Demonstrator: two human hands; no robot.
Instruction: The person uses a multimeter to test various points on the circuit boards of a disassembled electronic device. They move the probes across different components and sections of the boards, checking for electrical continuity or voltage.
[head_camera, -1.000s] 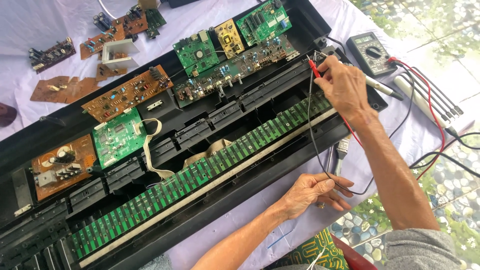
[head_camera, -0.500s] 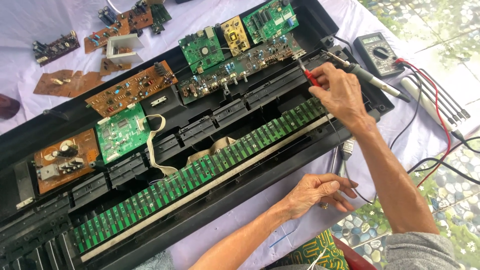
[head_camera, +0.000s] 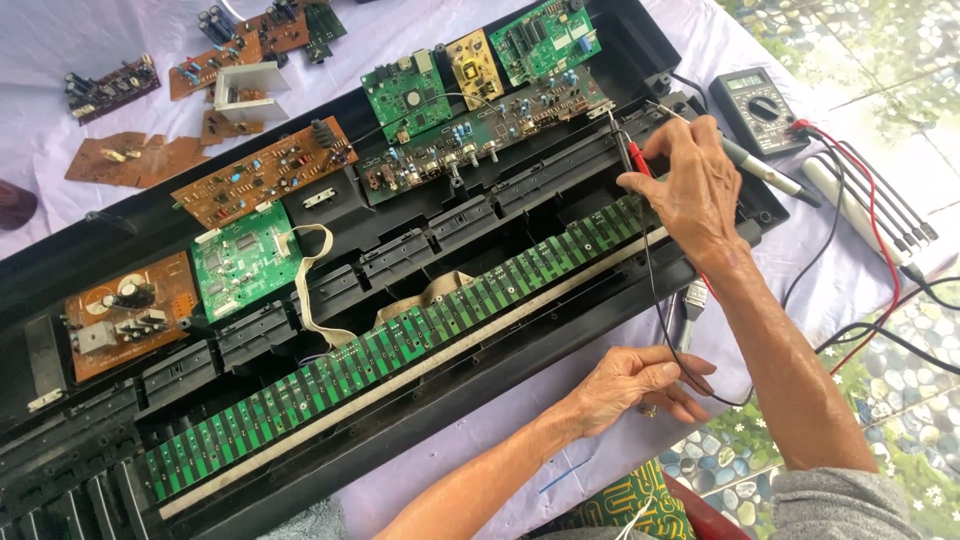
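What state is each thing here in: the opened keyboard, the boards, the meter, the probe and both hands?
Keyboard case: opened, insides exposed.
Long green contact strip: uncovered, lying along the case.
Circuit boards on the cloth: taken out, loose.
Multimeter: lying face up, red and black leads plugged in.
Red probe: pinched, tip pointing down into the case.
Right hand: closed on the red probe.
Left hand: resting on the cloth, holding nothing visible.

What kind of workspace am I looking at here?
Likely an informal electronics repair spot, perhaps outdoors: an opened keyboard case lies on a cloth-covered table, a multimeter sits nearby, and loose circuit boards are spread about.
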